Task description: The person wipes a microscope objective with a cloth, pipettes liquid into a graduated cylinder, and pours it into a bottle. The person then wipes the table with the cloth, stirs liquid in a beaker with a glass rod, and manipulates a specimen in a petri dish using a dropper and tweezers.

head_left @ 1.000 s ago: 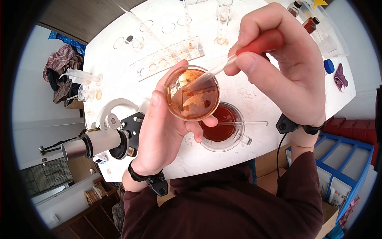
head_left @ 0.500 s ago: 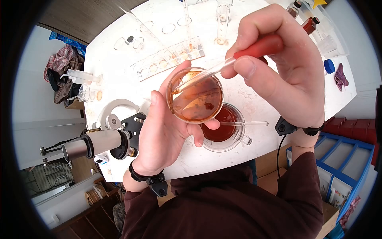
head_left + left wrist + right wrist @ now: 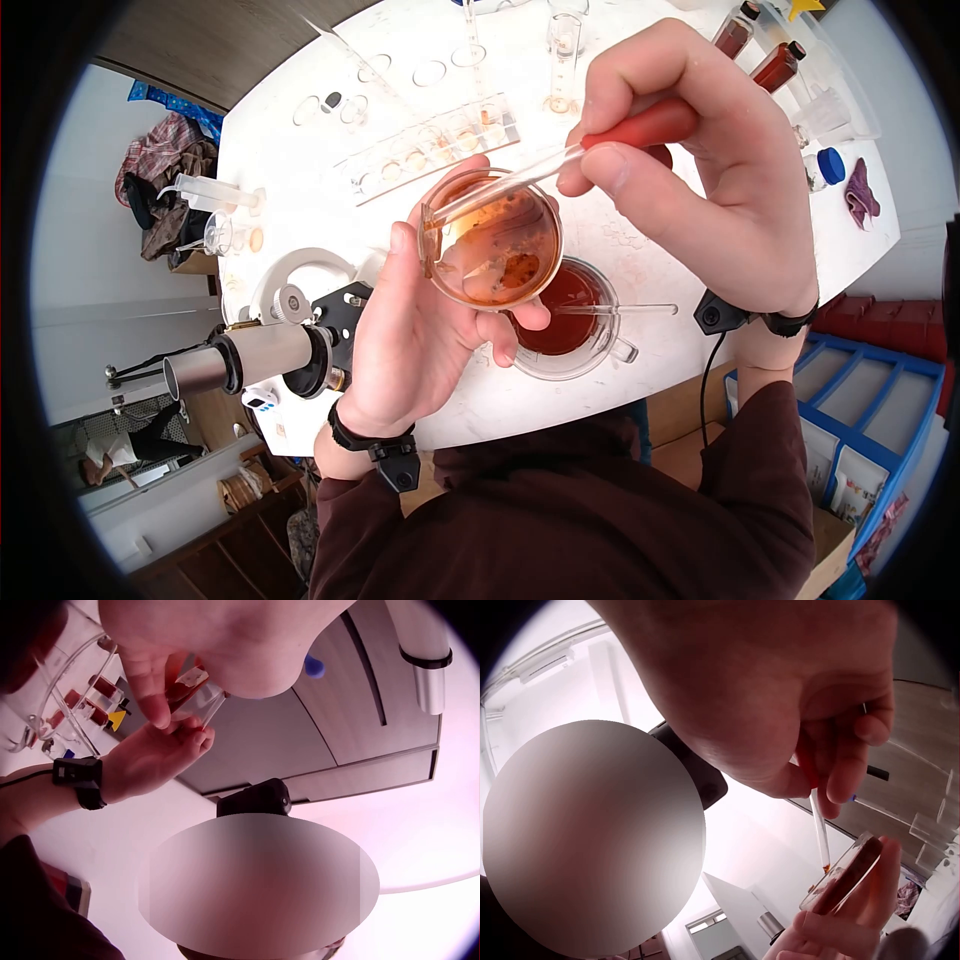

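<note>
A round glass dish (image 3: 500, 250) of amber-brown liquid with dark bits is held by its rim in my left hand (image 3: 400, 350), thumb on the near left side, fingers beneath and behind. My right hand (image 3: 715, 190) pinches the red rubber bulb (image 3: 645, 125) of a glass pipette (image 3: 520, 178), whose tip lies over the dish's left edge. In the right wrist view the pipette (image 3: 820, 829) points down at the tilted dish (image 3: 844, 877), with a brown drop at its tip. Below and right of the dish stands a glass cup (image 3: 565, 315) of dark red liquid, a glass rod (image 3: 645, 310) across it.
A clear rack (image 3: 430, 150) with wells lies behind the dish. A microscope (image 3: 260, 355) is at the left, beakers (image 3: 222, 235) beyond it. A glass cylinder (image 3: 562, 70) stands at the back; red-brown bottles (image 3: 778, 68), a blue cap (image 3: 830, 166) and a purple cloth (image 3: 860, 195) are at the right.
The pipette tip has moved from the dish's middle to its left edge. The dish has shifted slightly right and tilted differently, and its liquid and dark bits have moved.
</note>
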A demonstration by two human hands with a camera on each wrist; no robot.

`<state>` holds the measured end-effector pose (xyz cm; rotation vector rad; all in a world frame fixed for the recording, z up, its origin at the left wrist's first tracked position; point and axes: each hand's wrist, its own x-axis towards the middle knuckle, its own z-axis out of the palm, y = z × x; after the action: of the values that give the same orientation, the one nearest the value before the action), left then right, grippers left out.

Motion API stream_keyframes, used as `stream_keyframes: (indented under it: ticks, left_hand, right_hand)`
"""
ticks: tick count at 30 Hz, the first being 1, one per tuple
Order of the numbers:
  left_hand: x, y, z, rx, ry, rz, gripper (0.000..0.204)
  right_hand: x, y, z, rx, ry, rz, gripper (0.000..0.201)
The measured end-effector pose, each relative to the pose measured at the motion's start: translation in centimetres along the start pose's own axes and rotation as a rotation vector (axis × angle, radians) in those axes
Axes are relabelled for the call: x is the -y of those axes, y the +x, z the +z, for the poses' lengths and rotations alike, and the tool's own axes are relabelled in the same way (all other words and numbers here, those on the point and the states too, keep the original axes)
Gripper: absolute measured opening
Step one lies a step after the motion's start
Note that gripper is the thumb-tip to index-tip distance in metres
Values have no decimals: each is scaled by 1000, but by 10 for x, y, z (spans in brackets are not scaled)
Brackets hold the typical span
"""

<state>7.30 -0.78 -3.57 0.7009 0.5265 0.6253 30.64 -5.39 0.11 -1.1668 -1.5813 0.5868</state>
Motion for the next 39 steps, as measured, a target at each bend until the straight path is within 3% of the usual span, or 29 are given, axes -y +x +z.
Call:
stream_keyframes:
  ticks: [1, 5, 7, 11, 13, 17, 23, 26, 28, 29, 31, 34, 39]
  left_hand:
    - [1, -1, 0, -8, -18, -16, 68]
    - [-1, -1, 0, -4, -81, -58, 67]
    - [-1, 0, -13, 72, -132, -76, 68]
    - [1, 4, -18, 199, -216, -63, 71]
    - [0, 4, -18, 202, -216, -58, 72]
    - [-1, 4, -18, 207, -193, -52, 72]
    - [-2, 5, -18, 199, -147, -40, 71]
    - [-3, 4, -17, 181, -128, -39, 71]
    - [-2, 4, -15, 171, -132, -38, 71]
    - [-2, 4, -15, 161, -136, -37, 71]
    - [-1, 5, -16, 170, -135, -36, 71]
    - [-1, 4, -16, 174, -147, -40, 71]
    - [0, 4, -16, 187, -159, -46, 70]
  right_hand:
    - [-3, 0, 3, -10, 35, -73, 17]
    - [-24, -6, 12, -7, 170, -77, 16]
    - [-19, -12, 23, -164, 129, -107, 15]
    - [-25, -5, 8, -40, 250, -114, 15]
    - [-3, -2, 1, 17, 9, -76, 15]
    - [-13, -6, -5, 31, -105, -14, 15]
    - [-14, -7, -6, -30, -35, -89, 15]
    - [-8, -9, -3, -27, -232, -185, 15]
    - [-10, -12, 2, -78, -254, -15, 15]
    - [-11, -14, 6, -78, -254, -14, 15]
    - [-14, -15, 16, -189, -75, -126, 15]
    - [-6, -11, 9, -98, -148, -96, 15]
    - [-13, -14, 15, -169, 20, -75, 15]
